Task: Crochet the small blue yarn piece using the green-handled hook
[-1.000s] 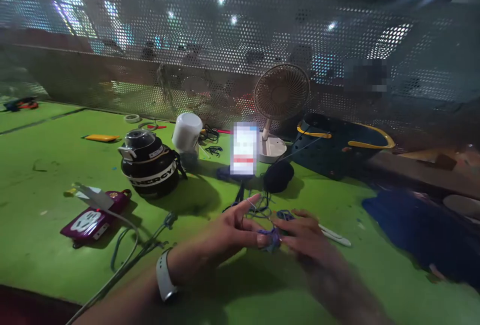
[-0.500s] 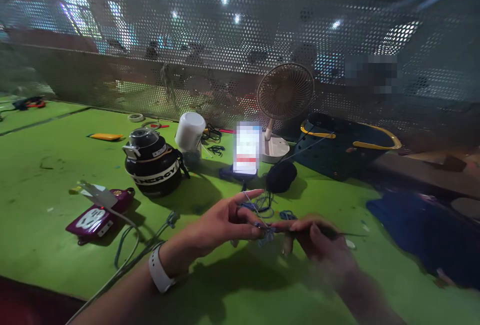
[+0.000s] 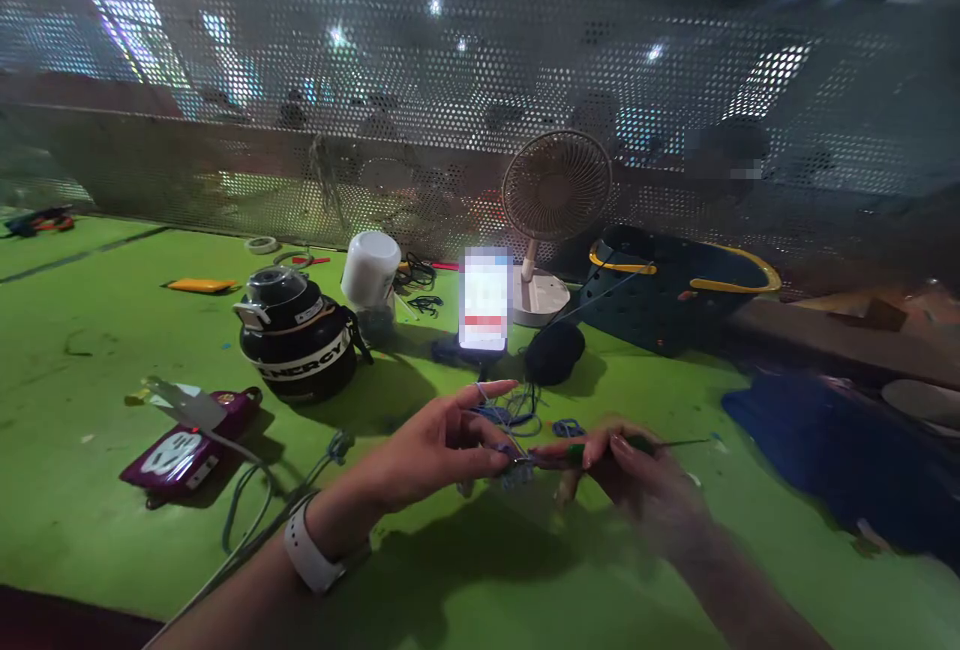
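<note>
Nearest, at 7 o'clock: a white watch (image 3: 307,550) on the left wrist. Just beyond, left hand (image 3: 442,440), fingers pinched narrow on a small blue yarn piece (image 3: 517,471) above the green desk (image 3: 112,330). At its 3 o'clock, right hand (image 3: 637,480), fingers closed on a hook (image 3: 577,451). Long axis near level, 9 to 3 o'clock: tip at 9, at the piece, thin tail out at 3. Farther, at 12: loose yarn (image 3: 517,416), dark yarn ball (image 3: 553,352), lit phone (image 3: 485,300), then fan (image 3: 555,185).
</note>
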`<action>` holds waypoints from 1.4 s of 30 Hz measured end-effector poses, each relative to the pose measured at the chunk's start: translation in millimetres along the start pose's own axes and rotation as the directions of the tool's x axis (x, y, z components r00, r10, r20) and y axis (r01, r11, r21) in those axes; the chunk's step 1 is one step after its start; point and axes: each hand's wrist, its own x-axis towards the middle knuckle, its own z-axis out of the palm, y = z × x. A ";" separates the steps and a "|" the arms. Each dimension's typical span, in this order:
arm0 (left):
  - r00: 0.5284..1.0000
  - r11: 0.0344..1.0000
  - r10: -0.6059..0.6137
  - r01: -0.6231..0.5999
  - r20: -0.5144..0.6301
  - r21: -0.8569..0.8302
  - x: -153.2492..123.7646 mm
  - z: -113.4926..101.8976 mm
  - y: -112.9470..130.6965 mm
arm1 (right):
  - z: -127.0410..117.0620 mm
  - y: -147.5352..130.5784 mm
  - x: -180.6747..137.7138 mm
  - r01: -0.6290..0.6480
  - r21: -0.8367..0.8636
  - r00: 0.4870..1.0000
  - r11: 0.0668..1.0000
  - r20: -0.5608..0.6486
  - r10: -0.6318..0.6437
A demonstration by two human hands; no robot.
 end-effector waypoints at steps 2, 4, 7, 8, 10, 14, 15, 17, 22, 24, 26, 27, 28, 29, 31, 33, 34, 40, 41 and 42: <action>1.000 1.000 0.005 -0.005 -0.004 0.021 0.5 0.0 0.1 | -0.3 -0.7 -0.5 0.004 -0.016 1.000 1.000 -0.013 -0.005; 1.000 0.999 -0.002 0.002 -0.003 0.046 1.0 0.0 0.2 | -1.6 -0.9 -0.7 0.012 -0.015 1.000 1.000 0.024 -0.012; 1.000 0.998 -0.014 0.014 -0.002 0.061 1.5 -0.4 0.2 | -4.2 -0.9 -0.4 0.031 -0.006 0.997 1.000 0.066 -0.030; 1.000 0.998 -0.014 0.014 -0.002 0.063 1.6 -0.5 0.3 | -4.7 -1.0 -0.3 0.034 -0.007 0.997 0.999 0.067 -0.033; 1.000 0.997 -0.012 0.012 -0.002 0.070 1.7 -0.5 0.5 | -5.1 -1.6 -0.2 0.035 -0.018 0.998 0.999 0.059 -0.034; 1.000 0.994 0.001 -0.001 0.003 0.110 1.7 -0.5 0.0 | -5.4 -3.0 -0.3 0.040 -0.048 0.997 0.998 0.074 -0.036; 1.000 0.993 0.004 -0.004 0.003 0.121 1.7 -0.5 -0.5 | -5.9 -3.1 -0.4 0.042 -0.056 0.997 0.998 0.074 -0.038; 1.000 0.991 0.013 -0.013 0.000 0.135 1.6 -0.7 -2.1 | -7.1 -2.9 -0.8 0.043 -0.071 0.997 0.997 0.067 -0.038; 0.999 0.970 0.038 -0.032 -0.022 0.242 1.7 0.7 -4.7 | -4.9 -2.7 -2.2 0.027 -0.128 0.999 0.991 0.025 -0.024; 0.999 0.950 0.029 -0.015 -0.038 0.311 1.6 2.0 -4.0 | -0.8 -3.8 -3.4 0.007 -0.209 0.999 0.978 -0.036 -0.015; 0.998 0.935 0.028 -0.006 -0.057 0.355 1.3 3.5 -2.4 | 3.0 -5.1 -5.4 -0.004 -0.286 0.997 0.958 -0.076 -0.019; 0.997 0.924 0.031 -0.003 -0.067 0.382 1.1 4.2 -1.5 | 4.2 -5.5 -6.6 0.001 -0.318 0.996 0.948 -0.082 -0.029; 0.996 0.911 0.038 -0.002 -0.078 0.413 0.8 5.0 -0.6 | 4.6 -5.3 -8.0 0.012 -0.352 0.996 0.936 -0.076 -0.041; 0.995 0.893 0.047 -0.002 -0.089 0.449 0.7 5.6 0.1 | 4.1 -4.5 -9.2 0.019 -0.399 0.997 0.917 -0.067 -0.050; 0.991 0.858 0.069 0.000 -0.117 0.513 0.9 6.2 0.3 | 1.4 -0.1 -10.9 0.042 -0.567 0.995 0.823 -0.051 -0.086; 0.984 0.852 0.080 0.015 -0.159 0.524 2.5 5.5 -2.5 | -1.8 8.4 -10.6 0.154 -0.792 0.982 0.591 0.056 -0.181; 0.979 0.869 0.075 0.028 -0.188 0.493 3.8 4.7 -5.5 | -2.4 13.8 -9.5 0.258 -0.867 0.956 0.427 0.163 -0.245; 0.934 0.987 0.108 -0.059 -0.341 0.150 13.4 5.8 -34.0 | 12.5 41.4 -2.3 0.481 -0.874 0.780 -0.061 0.459 -0.426; 0.933 0.990 0.110 -0.071 -0.342 0.125 14.2 8.3 -37.4 | 15.7 42.6 -2.1 0.476 -0.866 0.740 -0.156 0.490 -0.461; 0.930 0.992 0.116 -0.092 -0.350 0.085 14.6 11.1 -39.6 | 18.1 42.7 -1.9 0.463 -0.853 0.701 -0.241 0.519 -0.489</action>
